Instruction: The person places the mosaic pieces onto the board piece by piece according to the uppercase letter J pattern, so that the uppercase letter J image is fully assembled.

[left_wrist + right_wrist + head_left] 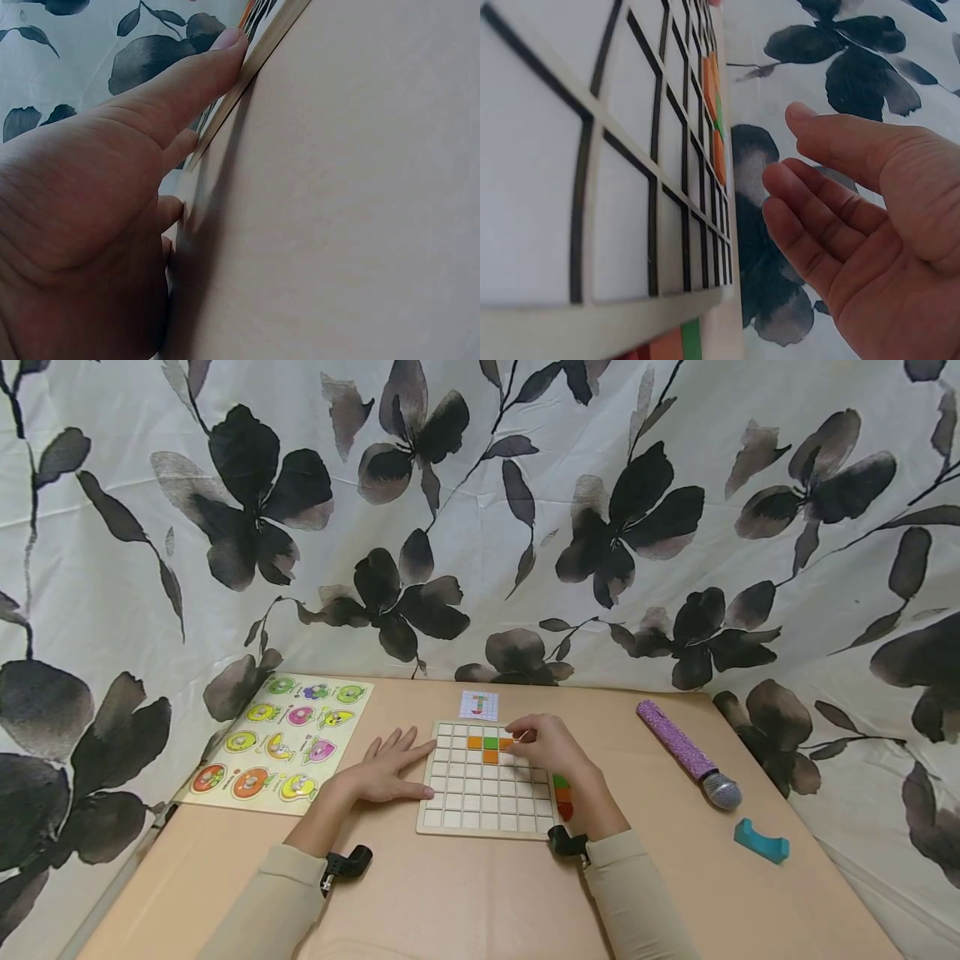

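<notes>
Hovering above the board, the right hand is empty, thumb and fingers parted; the loose tiles lie behind its fingertips, near the wrist, lined along the board's right edge. The left hand, fingers spread, touches the opposite edge.

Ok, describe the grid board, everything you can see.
The grid board is a square, flat, pale wood-looking panel with raised strips dividing white cells. Towards its far side, three tiles form a row, orange, green, orange, with another orange tile nearer the person, below the green. It lies flat on the tabletop, just nearer than a small patterned card. The left hand touches its left edge with the thumb; the right hand is over its far right part.
</notes>
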The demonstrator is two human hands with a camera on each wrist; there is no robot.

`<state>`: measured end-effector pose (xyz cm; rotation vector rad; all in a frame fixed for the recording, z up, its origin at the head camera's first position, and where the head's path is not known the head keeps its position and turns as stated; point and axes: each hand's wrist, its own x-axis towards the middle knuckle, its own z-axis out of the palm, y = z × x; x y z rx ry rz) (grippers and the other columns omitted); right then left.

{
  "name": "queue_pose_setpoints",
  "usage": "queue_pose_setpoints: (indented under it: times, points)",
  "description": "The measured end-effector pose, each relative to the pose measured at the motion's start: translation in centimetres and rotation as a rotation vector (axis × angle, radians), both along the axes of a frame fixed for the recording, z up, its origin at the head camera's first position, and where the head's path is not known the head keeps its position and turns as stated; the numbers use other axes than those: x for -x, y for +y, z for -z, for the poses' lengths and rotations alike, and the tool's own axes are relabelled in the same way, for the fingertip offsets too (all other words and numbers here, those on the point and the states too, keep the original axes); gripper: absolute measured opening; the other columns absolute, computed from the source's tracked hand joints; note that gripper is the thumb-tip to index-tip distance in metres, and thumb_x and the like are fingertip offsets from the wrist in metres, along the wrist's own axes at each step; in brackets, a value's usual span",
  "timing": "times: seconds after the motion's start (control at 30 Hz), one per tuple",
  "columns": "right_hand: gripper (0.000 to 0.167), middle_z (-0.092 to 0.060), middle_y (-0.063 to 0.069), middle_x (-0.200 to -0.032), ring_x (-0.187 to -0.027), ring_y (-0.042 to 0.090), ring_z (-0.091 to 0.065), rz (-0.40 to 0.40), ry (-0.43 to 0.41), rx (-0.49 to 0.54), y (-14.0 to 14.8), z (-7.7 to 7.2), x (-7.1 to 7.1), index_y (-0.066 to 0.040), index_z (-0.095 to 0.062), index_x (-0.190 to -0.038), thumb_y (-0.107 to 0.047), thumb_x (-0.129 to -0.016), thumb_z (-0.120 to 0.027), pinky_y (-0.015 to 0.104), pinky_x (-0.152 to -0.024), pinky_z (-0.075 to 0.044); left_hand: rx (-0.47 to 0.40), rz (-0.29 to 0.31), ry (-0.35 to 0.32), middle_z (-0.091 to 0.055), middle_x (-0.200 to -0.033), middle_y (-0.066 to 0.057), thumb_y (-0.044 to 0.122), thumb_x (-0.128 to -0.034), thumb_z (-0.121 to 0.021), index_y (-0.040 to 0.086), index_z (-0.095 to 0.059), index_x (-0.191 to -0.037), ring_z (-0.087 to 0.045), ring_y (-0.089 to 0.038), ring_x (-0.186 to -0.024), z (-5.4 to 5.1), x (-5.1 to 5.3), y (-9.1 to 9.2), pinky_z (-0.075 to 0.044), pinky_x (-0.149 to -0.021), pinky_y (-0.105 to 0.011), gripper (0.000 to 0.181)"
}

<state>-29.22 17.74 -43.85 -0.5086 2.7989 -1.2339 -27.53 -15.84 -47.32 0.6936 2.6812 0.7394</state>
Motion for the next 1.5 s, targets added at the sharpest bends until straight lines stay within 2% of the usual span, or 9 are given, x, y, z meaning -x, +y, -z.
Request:
queue_pose_setpoints:
  times: [0.2, 0.5, 0.8, 0.97, 1.2, 1.5]
  points:
    - [0.036, -0.074, 0.014, -0.112, -0.095, 0.026, -0.064, 0.003, 0.000, 0.000, 0.9, -0.2, 0.1, -0.004, -0.074, -0.125, -0.014, -0.091, -0.080, 0.035, -0.081, -0.055, 0.006, -0.002, 0.002, -0.005, -0.175, -0.021, 0.062, -0.0886, -0.073, 0.025, -0.033, -0.165, 0.005, -0.046, -0.161, 0.0, 0.0, 0.0, 0.008, -0.125, -0.069, 0.094]
    - [0.037, -0.073, 0.014, -0.121, -0.100, 0.024, -0.064, 0.013, -0.025, -0.002, 2.8, -0.4, 0.0, -0.008, -0.074, -0.127, -0.018, -0.092, -0.080, 0.039, -0.088, -0.057, 0.006, 0.001, 0.002, -0.005, -0.175, -0.021, 0.063, -0.0887, -0.073, 0.026, -0.033, -0.165, 0.006, -0.046, -0.161, 0.0, 0.0, 0.0, 0.008, -0.125, -0.069, 0.094]
    - [0.033, -0.073, 0.007, -0.110, -0.100, 0.026, -0.061, 0.059, -0.063, -0.034, 4.8, -0.5, 0.0, -0.010, -0.076, -0.125, -0.019, -0.093, -0.079, 0.039, -0.089, -0.053, -0.002, 0.003, 0.001, -0.004, -0.175, -0.021, 0.063, -0.0887, -0.072, 0.026, -0.032, -0.165, 0.007, -0.045, -0.161, 0.2, 0.0, 0.0, 0.008, -0.125, -0.068, 0.094]
    - [0.033, -0.072, 0.007, -0.110, -0.101, 0.026, -0.059, 0.075, -0.092, -0.036, 5.8, -0.5, -0.1, -0.011, -0.076, -0.124, -0.019, -0.092, -0.079, 0.037, -0.088, -0.050, -0.001, 0.002, 0.001, -0.004, -0.175, -0.021, 0.062, -0.0889, -0.073, 0.026, -0.032, -0.165, 0.007, -0.045, -0.161, 0.2, 0.1, 0.0, 0.008, -0.125, -0.068, 0.093]
    - [0.031, -0.073, 0.007, -0.106, -0.097, 0.026, -0.059, 0.039, -0.128, -0.025, 7.2, -0.7, -0.1, -0.008, -0.077, -0.122, -0.016, -0.092, -0.079, 0.036, -0.087, -0.050, 0.003, 0.004, -0.002, -0.004, -0.175, -0.020, 0.062, -0.0892, -0.073, 0.027, -0.032, -0.165, 0.006, -0.045, -0.161, 0.1, 0.0, 0.0, 0.008, -0.125, -0.068, 0.093]
    - [0.032, -0.075, 0.015, -0.119, -0.102, 0.027, -0.061, 0.009, -0.167, -0.004, 8.9, -0.5, 0.2, -0.005, -0.076, -0.124, -0.010, -0.093, -0.077, 0.034, -0.090, -0.051, 0.011, 0.009, 0.012, -0.004, -0.175, -0.020, 0.065, -0.0885, -0.071, 0.027, -0.032, -0.165, 0.005, -0.045, -0.161, 0.3, 0.2, -0.1, 0.007, -0.126, -0.067, 0.094]
